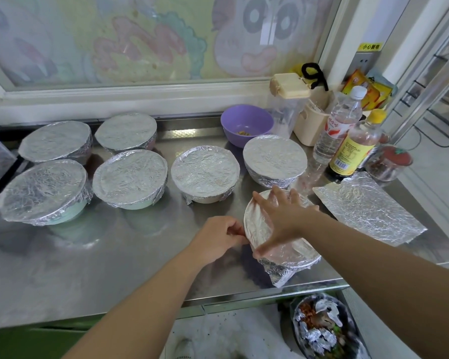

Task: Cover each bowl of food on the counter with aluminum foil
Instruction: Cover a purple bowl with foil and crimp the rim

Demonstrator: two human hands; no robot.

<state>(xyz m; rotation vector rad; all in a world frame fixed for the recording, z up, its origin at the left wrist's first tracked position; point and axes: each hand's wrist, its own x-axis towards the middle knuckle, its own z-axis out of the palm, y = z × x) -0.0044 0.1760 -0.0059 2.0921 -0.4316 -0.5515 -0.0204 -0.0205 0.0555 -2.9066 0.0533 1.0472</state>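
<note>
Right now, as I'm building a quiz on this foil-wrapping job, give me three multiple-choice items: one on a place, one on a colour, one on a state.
1. Where does the loose crinkled aluminium foil sheet lie?
A) right of the half-wrapped round near bowl
B) under the bottles
C) on a covered bowl

2. What colour is the uncovered round plastic bowl?
A) green
B) purple
C) red

3. What is the left hand doing?
A) resting flat
B) pinching that near bowl's foil cover
C) gripping a bottle

Key: 1 A, it lies flat beside that bowl; 2 B, its purple wall shows; 3 B, its fingers curl on the foil's edge while the right hand presses the top.
</note>
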